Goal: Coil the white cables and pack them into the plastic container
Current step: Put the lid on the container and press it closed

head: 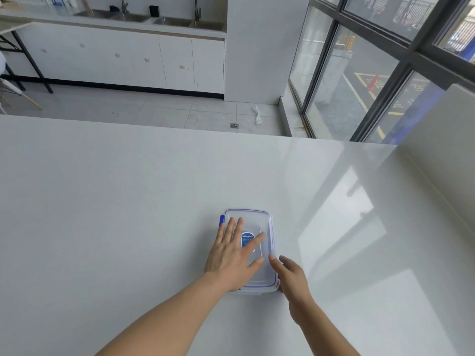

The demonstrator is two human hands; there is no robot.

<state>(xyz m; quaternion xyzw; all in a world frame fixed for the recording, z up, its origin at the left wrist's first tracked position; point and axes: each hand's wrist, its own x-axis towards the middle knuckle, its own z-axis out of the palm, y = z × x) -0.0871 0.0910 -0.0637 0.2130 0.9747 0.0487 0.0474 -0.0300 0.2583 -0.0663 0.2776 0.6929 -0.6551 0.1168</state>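
1. The plastic container (267, 219), lid on, sits on the white table (102, 201); wide tabletop stretches left of and beyond it.
2. The left hand (231, 255) lies flat on the lid, fingers spread.
3. The right hand (293, 278) touches the container's right edge with fingers lightly curled; whether it grips cannot be told.
4. Beyond the container are a sink counter (128, 29) and windows (359, 73).

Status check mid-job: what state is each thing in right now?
Clear rectangular plastic container: on white table, lid on.
Clear blue-rimmed lid: seated on container, under left hand.
Left hand: flat on lid, fingers straight.
Right hand: at container's right edge, thumb on rim; grip unclear.
White cables: none visible.
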